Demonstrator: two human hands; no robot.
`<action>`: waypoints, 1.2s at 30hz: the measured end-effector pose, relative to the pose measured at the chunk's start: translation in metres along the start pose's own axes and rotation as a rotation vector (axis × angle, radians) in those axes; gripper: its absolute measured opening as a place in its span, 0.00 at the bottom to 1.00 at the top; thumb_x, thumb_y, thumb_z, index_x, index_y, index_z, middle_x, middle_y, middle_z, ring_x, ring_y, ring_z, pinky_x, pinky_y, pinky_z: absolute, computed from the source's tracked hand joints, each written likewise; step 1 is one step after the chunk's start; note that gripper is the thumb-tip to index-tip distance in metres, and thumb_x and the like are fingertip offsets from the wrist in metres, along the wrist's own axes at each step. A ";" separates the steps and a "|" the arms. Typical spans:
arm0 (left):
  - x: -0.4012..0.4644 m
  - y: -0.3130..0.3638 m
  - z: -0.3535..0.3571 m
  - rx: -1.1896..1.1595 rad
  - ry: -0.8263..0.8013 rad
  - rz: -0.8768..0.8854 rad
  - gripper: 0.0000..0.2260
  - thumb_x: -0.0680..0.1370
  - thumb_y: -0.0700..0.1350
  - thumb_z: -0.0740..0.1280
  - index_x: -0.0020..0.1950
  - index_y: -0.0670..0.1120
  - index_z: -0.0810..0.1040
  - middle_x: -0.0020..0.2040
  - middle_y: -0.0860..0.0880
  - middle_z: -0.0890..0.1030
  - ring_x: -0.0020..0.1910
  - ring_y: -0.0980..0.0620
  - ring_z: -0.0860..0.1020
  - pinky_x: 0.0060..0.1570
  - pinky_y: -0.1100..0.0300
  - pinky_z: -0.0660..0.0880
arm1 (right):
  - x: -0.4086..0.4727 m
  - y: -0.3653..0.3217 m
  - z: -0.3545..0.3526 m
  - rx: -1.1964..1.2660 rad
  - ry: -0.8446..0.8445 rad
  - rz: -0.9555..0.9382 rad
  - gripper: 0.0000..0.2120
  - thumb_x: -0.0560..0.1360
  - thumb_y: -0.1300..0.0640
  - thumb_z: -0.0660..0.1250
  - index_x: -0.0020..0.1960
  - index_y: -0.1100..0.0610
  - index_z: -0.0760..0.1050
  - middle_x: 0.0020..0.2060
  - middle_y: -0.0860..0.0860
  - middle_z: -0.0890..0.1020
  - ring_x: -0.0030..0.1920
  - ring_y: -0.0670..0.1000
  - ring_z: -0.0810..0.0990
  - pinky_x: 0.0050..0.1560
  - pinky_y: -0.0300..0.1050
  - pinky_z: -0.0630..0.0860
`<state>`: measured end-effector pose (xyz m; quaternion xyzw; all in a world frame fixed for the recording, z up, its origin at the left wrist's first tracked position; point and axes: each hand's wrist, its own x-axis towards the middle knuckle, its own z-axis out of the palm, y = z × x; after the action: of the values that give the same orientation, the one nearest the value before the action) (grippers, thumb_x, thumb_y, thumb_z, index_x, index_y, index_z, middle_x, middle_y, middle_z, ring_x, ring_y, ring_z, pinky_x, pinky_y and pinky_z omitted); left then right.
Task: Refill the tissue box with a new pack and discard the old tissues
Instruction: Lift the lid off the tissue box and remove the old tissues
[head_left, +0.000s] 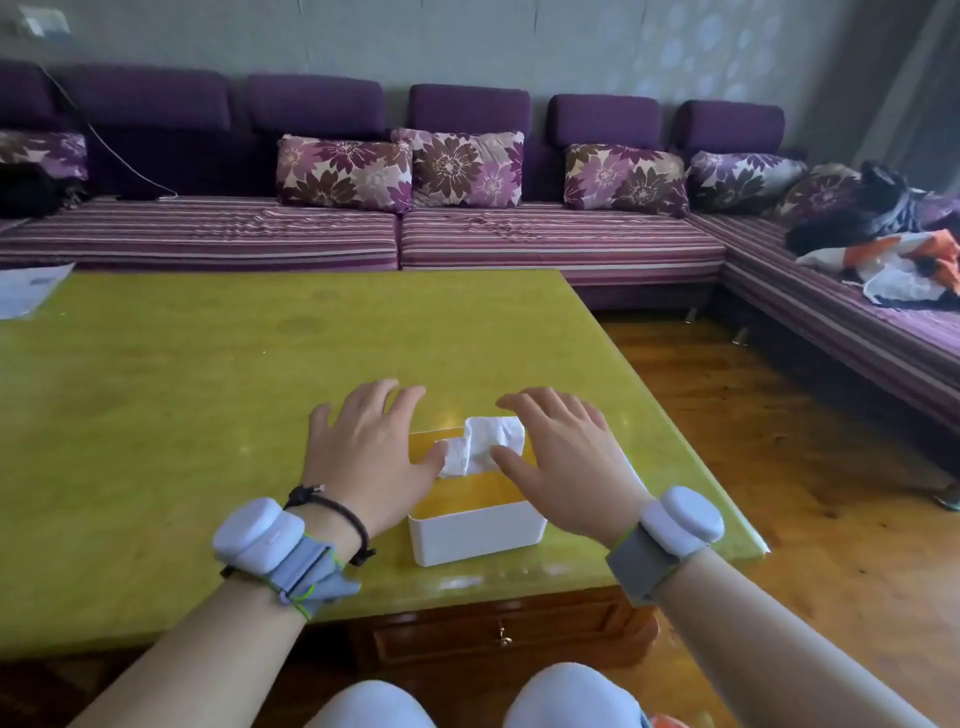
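Note:
A white tissue box (475, 535) with a yellow-orange lid stands near the front right corner of the yellow-green table (208, 395). A crumpled white tissue (483, 447) sticks up from the slot in the lid. My left hand (371, 457) hovers over the box's left side, fingers spread, thumb close to the tissue. Over the box's right side is my right hand (563, 467), also spread, its thumb beside the tissue. Neither hand grips anything. No new tissue pack is in view.
A purple corner sofa with flowered cushions (457, 166) runs behind and to the right of the table. Paper (26, 288) lies at the table's far left edge. Clothes and a bag (893, 249) are piled on the right sofa. Wooden floor lies to the right.

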<state>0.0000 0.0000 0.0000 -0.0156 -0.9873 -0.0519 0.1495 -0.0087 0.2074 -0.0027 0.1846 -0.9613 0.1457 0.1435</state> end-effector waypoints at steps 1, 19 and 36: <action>-0.001 -0.001 0.000 -0.002 -0.004 -0.001 0.28 0.74 0.66 0.57 0.72 0.57 0.64 0.71 0.53 0.67 0.72 0.52 0.64 0.66 0.44 0.60 | 0.000 0.002 0.000 0.006 -0.010 -0.021 0.23 0.77 0.40 0.57 0.70 0.46 0.65 0.66 0.45 0.71 0.69 0.51 0.67 0.69 0.47 0.60; -0.007 -0.027 0.028 -0.051 -0.199 0.084 0.42 0.63 0.79 0.54 0.73 0.59 0.59 0.72 0.58 0.63 0.71 0.53 0.64 0.66 0.46 0.62 | 0.014 0.014 0.045 0.068 -0.375 -0.140 0.23 0.72 0.40 0.69 0.64 0.46 0.73 0.56 0.47 0.78 0.60 0.53 0.73 0.59 0.50 0.69; -0.006 -0.040 0.036 -0.065 -0.270 0.085 0.50 0.57 0.81 0.59 0.74 0.57 0.58 0.72 0.58 0.62 0.69 0.53 0.66 0.64 0.46 0.65 | 0.024 0.007 0.058 0.279 -0.432 -0.085 0.28 0.66 0.39 0.74 0.64 0.46 0.76 0.55 0.48 0.78 0.59 0.49 0.73 0.58 0.44 0.69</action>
<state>-0.0064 -0.0361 -0.0397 -0.0691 -0.9947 -0.0747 0.0167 -0.0459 0.1869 -0.0490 0.2699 -0.9316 0.2280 -0.0858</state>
